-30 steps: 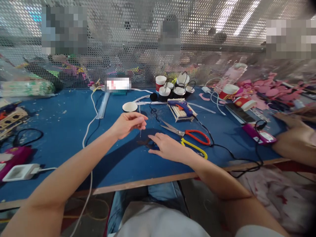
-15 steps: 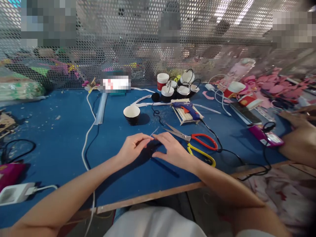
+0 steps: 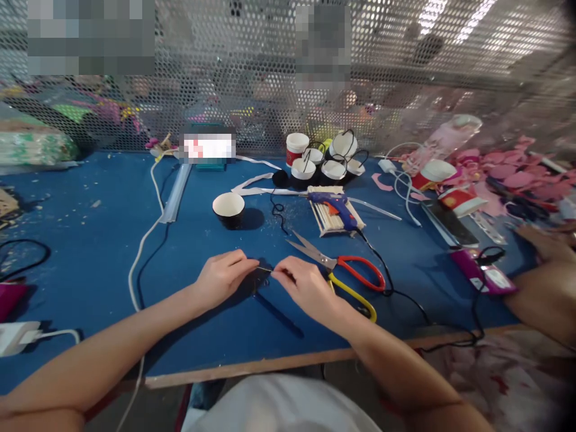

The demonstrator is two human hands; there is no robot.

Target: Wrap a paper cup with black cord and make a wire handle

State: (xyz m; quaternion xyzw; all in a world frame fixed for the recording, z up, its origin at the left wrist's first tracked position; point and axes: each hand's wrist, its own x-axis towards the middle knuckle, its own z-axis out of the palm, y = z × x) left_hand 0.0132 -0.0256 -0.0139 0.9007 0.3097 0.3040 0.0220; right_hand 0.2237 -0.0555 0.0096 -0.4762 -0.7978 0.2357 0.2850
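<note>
My left hand (image 3: 221, 277) and my right hand (image 3: 302, 286) meet low over the blue table (image 3: 90, 252), fingertips pinched on a thin pale stick (image 3: 265, 270) stretched between them. A small dark piece (image 3: 258, 282) lies under the fingers; what it is I cannot tell. Red and yellow scissors (image 3: 346, 275) lie open just right of my right hand. A black paper cup (image 3: 229, 209) with a white inside stands beyond my left hand.
A blue glue gun (image 3: 333, 203) rests on a bundle of sticks, its black cord running toward the table edge. Several cups (image 3: 321, 162) cluster by the mesh wall. White cable (image 3: 144, 240) crosses the left. Another person's hand (image 3: 542, 282) is at the right, near a purple device (image 3: 481, 273).
My left hand came down from mid-air to the table and joined my right hand on the stick. The view shifted a little lower and left.
</note>
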